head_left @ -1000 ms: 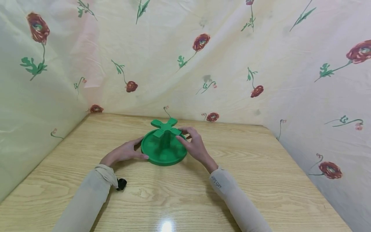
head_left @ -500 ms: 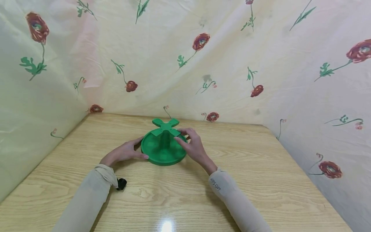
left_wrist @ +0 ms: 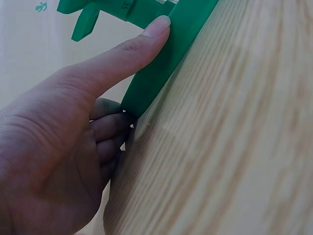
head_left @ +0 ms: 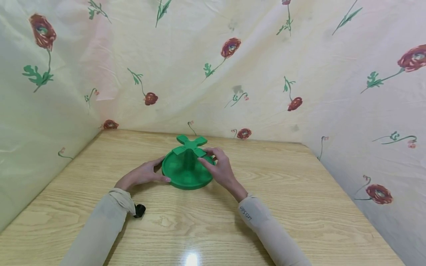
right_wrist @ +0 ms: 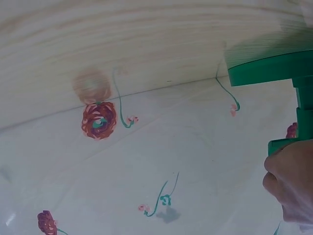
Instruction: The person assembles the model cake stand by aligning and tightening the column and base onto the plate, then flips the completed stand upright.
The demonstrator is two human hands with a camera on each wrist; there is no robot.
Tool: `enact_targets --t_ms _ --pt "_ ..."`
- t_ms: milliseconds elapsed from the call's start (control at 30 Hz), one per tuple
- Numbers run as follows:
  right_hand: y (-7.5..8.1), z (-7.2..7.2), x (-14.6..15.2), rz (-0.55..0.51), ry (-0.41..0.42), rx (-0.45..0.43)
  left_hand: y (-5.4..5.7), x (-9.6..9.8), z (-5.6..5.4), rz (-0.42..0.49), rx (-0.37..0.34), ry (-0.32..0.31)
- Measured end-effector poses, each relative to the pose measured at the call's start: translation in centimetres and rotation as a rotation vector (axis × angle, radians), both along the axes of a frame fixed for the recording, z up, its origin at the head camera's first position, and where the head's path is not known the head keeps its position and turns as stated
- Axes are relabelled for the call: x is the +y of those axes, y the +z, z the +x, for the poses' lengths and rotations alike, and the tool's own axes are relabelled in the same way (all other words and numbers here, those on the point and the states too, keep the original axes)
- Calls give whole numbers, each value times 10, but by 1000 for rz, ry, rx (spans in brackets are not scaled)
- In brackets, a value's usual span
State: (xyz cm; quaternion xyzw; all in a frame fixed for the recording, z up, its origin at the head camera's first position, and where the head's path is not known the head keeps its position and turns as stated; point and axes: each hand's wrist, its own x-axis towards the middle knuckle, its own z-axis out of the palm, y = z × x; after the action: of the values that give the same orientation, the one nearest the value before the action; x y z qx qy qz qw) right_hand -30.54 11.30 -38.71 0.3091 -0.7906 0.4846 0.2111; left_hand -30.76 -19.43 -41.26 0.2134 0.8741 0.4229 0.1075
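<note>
A green round base (head_left: 188,181) with a raised rim lies flat on the wooden table. From its middle a green post (head_left: 189,162) rises, topped by a green cross-shaped piece (head_left: 190,143) with flat arms. My left hand (head_left: 145,173) holds the base at its left side, thumb at the front rim and fingers behind. The left wrist view shows that thumb (left_wrist: 146,36) pressed on the rim. My right hand (head_left: 222,168) pinches the cross's front right arm between thumb and fingers. In the right wrist view the curled right fingers (right_wrist: 288,178) cover that arm's end.
The wooden table (head_left: 293,184) spreads out around the base. Behind and to both sides hangs a pale cloth (head_left: 186,74) with red flowers. A small black object (head_left: 139,211) shows at the left cuff.
The cross-shaped piece has turned slightly clockwise seen from above, with my right hand moving a little left and towards me. My left hand has stayed in place on the base.
</note>
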Motion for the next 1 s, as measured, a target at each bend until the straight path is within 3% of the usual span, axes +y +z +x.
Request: enact_targets --t_ms 367,500,700,800,1000 --pt "-1 8 -8 39 -7 41 -2 -1 0 12 10 -7" --pt "2 7 -5 11 -17 106 -1 -1 -1 21 8 -10" --pt "6 -2 2 -27 -93 199 0 0 0 13 11 -8" --pt "7 -8 6 -27 -113 184 0 0 0 12 11 -9" --pt "5 -20 10 14 -87 75 -1 -1 0 10 7 -7"
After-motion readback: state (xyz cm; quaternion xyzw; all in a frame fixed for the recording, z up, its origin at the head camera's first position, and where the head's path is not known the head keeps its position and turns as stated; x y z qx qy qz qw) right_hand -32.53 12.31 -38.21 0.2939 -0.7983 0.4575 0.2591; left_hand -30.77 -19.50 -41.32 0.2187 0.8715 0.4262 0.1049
